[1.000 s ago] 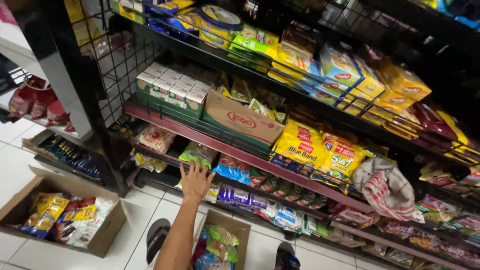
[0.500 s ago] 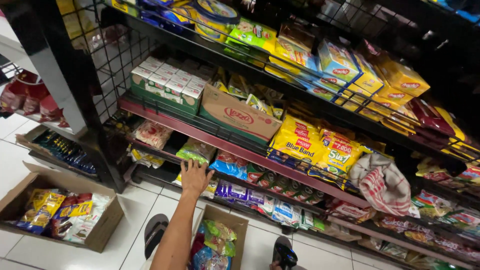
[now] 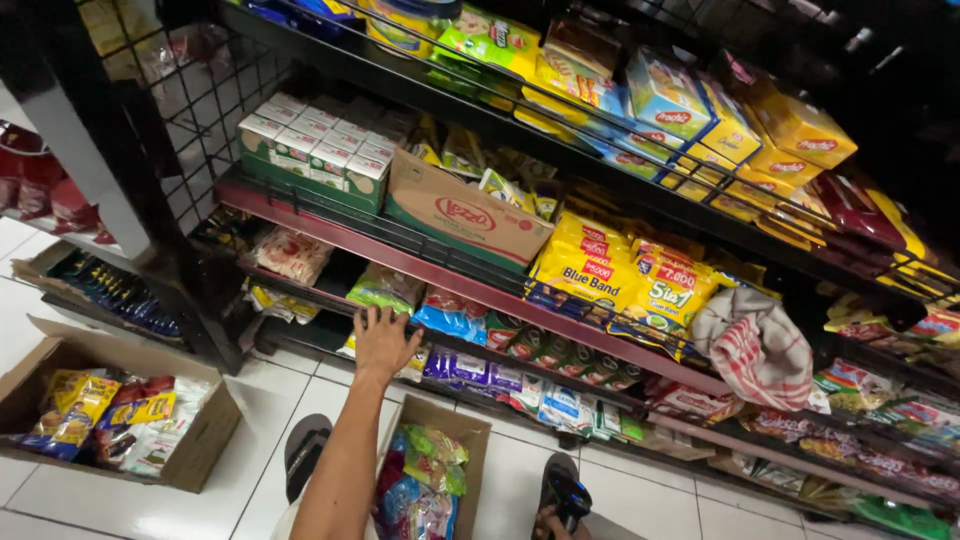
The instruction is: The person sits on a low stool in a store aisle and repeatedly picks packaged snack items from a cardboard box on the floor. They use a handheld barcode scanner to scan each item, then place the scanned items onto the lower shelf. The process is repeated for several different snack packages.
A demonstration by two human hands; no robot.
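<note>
My left hand point(image 3: 384, 341) reaches forward with fingers spread and rests flat at the front edge of the low shelf point(image 3: 330, 322), holding nothing. Just beyond its fingertips lies a green snack packet point(image 3: 385, 287), with blue packets point(image 3: 452, 312) to its right. Only a sliver of my right hand point(image 3: 546, 521) shows at the bottom edge, closed around a dark handheld device point(image 3: 570, 496). Below my left forearm stands an open cardboard box point(image 3: 474, 430) filled with colourful snack bags.
A second cardboard box point(image 3: 205, 440) with packets sits on the white tiled floor at left. Black wire shelves hold boxes, a brown carton point(image 3: 462, 214), yellow packets point(image 3: 590, 268) and a red-striped cloth point(image 3: 757, 345). My sandalled feet point(image 3: 305, 452) are on the tiles.
My left hand stays at the low shelf's edge. The view has drifted slightly, and the dark device in my right hand now shows at the bottom.
</note>
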